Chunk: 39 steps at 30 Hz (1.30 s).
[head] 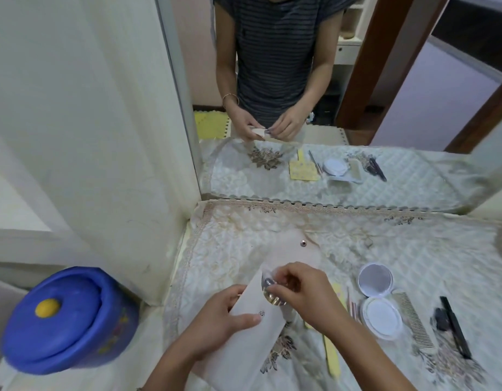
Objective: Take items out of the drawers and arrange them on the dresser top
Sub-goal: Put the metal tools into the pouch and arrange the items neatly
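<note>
My bench [430, 249] is covered by a quilted cream cloth [343, 244] with lace trim along its far edge. On its right part lie an open round compact [378, 299], a pale comb [415, 320] beside it, and black tools [453, 325] further right. A yellow file [330, 354] lies near me.
</note>
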### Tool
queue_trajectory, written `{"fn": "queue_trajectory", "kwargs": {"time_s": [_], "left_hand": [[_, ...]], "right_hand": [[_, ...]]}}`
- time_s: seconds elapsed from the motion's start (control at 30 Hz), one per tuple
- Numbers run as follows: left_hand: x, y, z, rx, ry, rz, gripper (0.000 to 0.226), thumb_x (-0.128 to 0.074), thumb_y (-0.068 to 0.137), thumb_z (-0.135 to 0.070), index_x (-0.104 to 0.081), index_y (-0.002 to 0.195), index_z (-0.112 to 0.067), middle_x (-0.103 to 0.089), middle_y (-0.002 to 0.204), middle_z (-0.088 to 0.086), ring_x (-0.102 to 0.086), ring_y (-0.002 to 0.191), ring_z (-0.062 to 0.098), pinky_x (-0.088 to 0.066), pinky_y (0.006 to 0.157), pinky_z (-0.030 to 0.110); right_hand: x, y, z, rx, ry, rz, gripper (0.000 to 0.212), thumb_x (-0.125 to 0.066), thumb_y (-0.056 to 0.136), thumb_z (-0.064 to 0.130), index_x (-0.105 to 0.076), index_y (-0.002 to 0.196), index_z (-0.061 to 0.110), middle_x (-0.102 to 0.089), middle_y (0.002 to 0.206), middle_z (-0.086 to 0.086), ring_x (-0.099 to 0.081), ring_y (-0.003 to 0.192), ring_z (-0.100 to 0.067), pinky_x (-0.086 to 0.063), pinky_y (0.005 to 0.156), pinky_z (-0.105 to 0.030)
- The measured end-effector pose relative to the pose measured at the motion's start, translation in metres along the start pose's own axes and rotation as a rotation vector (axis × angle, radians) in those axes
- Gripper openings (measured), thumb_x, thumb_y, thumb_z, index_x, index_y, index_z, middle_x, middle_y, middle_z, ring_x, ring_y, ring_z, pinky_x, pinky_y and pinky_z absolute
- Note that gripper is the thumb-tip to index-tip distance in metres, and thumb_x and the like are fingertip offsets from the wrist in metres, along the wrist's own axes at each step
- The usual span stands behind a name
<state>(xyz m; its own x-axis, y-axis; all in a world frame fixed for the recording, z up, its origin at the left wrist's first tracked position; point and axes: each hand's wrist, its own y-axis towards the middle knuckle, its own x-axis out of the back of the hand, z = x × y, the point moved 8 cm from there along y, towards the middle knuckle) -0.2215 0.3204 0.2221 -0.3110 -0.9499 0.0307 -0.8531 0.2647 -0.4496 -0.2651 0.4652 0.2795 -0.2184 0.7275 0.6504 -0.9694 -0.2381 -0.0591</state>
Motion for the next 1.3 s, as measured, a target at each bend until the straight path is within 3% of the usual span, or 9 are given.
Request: {"fn": "queue_trajectory", "kwargs": {"time_s": [0.13, 0.27, 0.37, 0.53, 0.77, 0.93, 1.03, 1.13, 1.3], "left_hand": [[0.002, 0.000, 0.003, -0.007, 0.079, -0.007, 0.041, -0.075, 0.061, -0.030, -0.065, 0.101, -0.026, -0.074, 0.101, 0.003, -0.070, 0.093, 0.020, -0.054, 0.086, 0.042], [0.004, 0.000, 0.001, -0.008, 0.125, 0.018, 0.030, -0.074, 0.071, -0.016, -0.066, 0.099, -0.025, -0.074, 0.094, -0.002, -0.069, 0.086, 0.010, -0.054, 0.080, 0.032], [-0.001, -0.003, 0.001, 0.018, 0.048, 0.077, 0.035, -0.073, 0.069, -0.015, -0.066, 0.103, -0.019, -0.075, 0.095, 0.001, -0.070, 0.087, 0.015, -0.054, 0.077, 0.028], [-0.002, -0.002, 0.012, 0.059, -0.068, 0.084, 0.039, -0.073, 0.066, -0.013, -0.065, 0.104, -0.011, -0.073, 0.102, 0.012, -0.069, 0.087, 0.022, -0.054, 0.076, 0.031], [-0.007, -0.001, 0.011, 0.078, -0.045, 0.170, 0.042, -0.072, 0.069, -0.014, -0.061, 0.109, -0.012, -0.074, 0.097, 0.003, -0.069, 0.088, 0.017, -0.053, 0.071, 0.023], [0.002, -0.003, 0.018, 0.112, -0.031, 0.163, 0.046, -0.074, 0.066, -0.016, -0.062, 0.110, -0.012, -0.072, 0.106, 0.011, -0.069, 0.092, 0.021, -0.053, 0.073, 0.026], [0.007, -0.003, 0.024, 0.115, -0.052, 0.133, 0.048, -0.074, 0.064, -0.015, -0.062, 0.110, -0.011, -0.072, 0.106, 0.013, -0.069, 0.091, 0.023, -0.054, 0.076, 0.030], [0.003, -0.002, 0.025, 0.121, -0.073, 0.128, 0.050, -0.074, 0.063, -0.013, -0.061, 0.111, -0.011, -0.072, 0.105, 0.014, -0.069, 0.091, 0.025, -0.055, 0.075, 0.031], [-0.006, -0.002, 0.026, 0.118, -0.067, 0.141, 0.048, -0.076, 0.063, -0.014, -0.061, 0.108, -0.008, -0.073, 0.101, 0.013, -0.070, 0.087, 0.022, -0.054, 0.072, 0.029]], "right_hand": [[-0.013, -0.004, -0.008, -0.045, -0.010, 0.070, 0.031, -0.071, 0.076, 0.029, -0.046, 0.060, 0.037, -0.055, 0.067, 0.008, -0.054, 0.062, -0.002, -0.039, 0.057, -0.010], [-0.021, -0.011, -0.016, -0.106, 0.074, 0.086, 0.019, -0.065, 0.081, 0.032, -0.059, 0.068, 0.019, -0.067, 0.073, -0.003, -0.061, 0.066, -0.014, -0.049, 0.066, -0.027], [-0.020, -0.013, -0.014, -0.109, 0.072, 0.069, 0.027, -0.060, 0.086, 0.032, -0.048, 0.063, 0.026, -0.054, 0.060, 0.005, -0.049, 0.056, -0.006, -0.038, 0.055, -0.016], [-0.025, -0.014, -0.009, -0.033, -0.055, 0.143, 0.031, -0.057, 0.088, 0.025, -0.040, 0.062, 0.028, -0.045, 0.061, 0.008, -0.044, 0.059, -0.006, -0.032, 0.056, -0.015], [-0.017, -0.008, -0.026, -0.168, 0.266, 0.191, 0.020, -0.062, 0.085, 0.011, -0.058, 0.066, 0.015, -0.054, 0.060, 0.002, -0.050, 0.047, 0.001, -0.042, 0.052, -0.012], [0.033, 0.004, -0.046, -0.262, 0.402, 0.005, 0.016, -0.059, 0.087, 0.006, -0.062, 0.071, 0.009, -0.055, 0.064, -0.006, -0.058, 0.052, -0.016, -0.052, 0.062, -0.036], [0.038, 0.004, -0.052, -0.342, 0.648, 0.009, 0.019, -0.054, 0.090, 0.006, -0.060, 0.072, 0.007, -0.054, 0.067, -0.006, -0.059, 0.049, -0.008, -0.058, 0.055, -0.025], [0.028, -0.001, -0.054, -0.440, 0.866, -0.020, 0.016, -0.053, 0.091, 0.011, -0.062, 0.078, 0.008, -0.061, 0.066, -0.003, -0.061, 0.054, -0.011, -0.058, 0.053, -0.024], [0.018, -0.002, -0.055, -0.433, 0.927, -0.092, 0.009, -0.056, 0.089, 0.007, -0.063, 0.085, 0.009, -0.062, 0.066, -0.006, -0.063, 0.053, -0.010, -0.057, 0.049, -0.024]]}}
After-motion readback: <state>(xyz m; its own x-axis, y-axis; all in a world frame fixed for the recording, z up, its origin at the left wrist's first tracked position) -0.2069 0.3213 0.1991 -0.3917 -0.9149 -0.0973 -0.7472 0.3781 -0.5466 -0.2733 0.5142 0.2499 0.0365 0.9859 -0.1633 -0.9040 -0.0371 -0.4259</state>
